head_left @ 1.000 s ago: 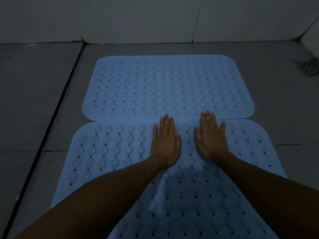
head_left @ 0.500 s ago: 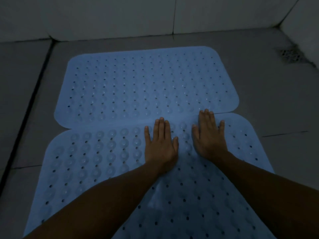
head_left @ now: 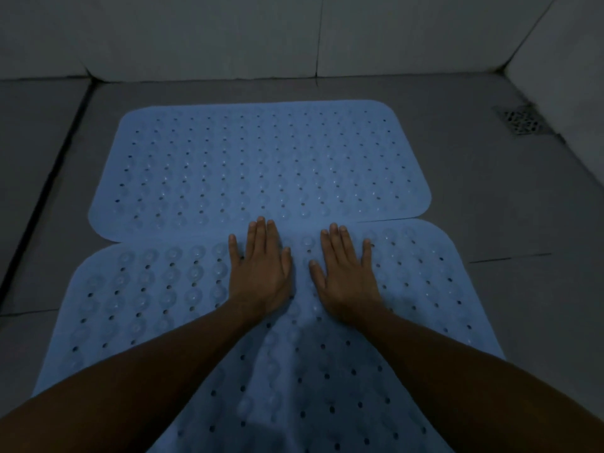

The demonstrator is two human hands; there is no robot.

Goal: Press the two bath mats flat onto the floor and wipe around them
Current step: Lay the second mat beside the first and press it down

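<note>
Two blue mats lie on the grey tiled floor (head_left: pixel 490 197) in dim light. The far mat (head_left: pixel 261 165) lies crosswise near the wall (head_left: pixel 196 34), its surface flat, dotted with small holes and suction cups. The near mat (head_left: pixel 137 299) runs toward the person, its far edge meeting the far mat's near edge; on the right a thin seam shows between them, while in the middle it is hard to tell which overlaps which.

The left hand (head_left: pixel 260 273) lies palm down on the near mat close to that seam, fingers straight and slightly spread, the longest fingertips reaching the far mat's edge. The right hand (head_left: pixel 348 276) lies just beside it, also palm down, fingers straight, thumb pointing inward; neither hand's grip closes on anything. Both forearms stretch back toward the camera.

Below the hands the near mat shows a soft ridge or fold running toward the bottom of the view. A drain grate (head_left: pixel 521 120) sits in the floor at the far right corner, well apart from the mats.
</note>
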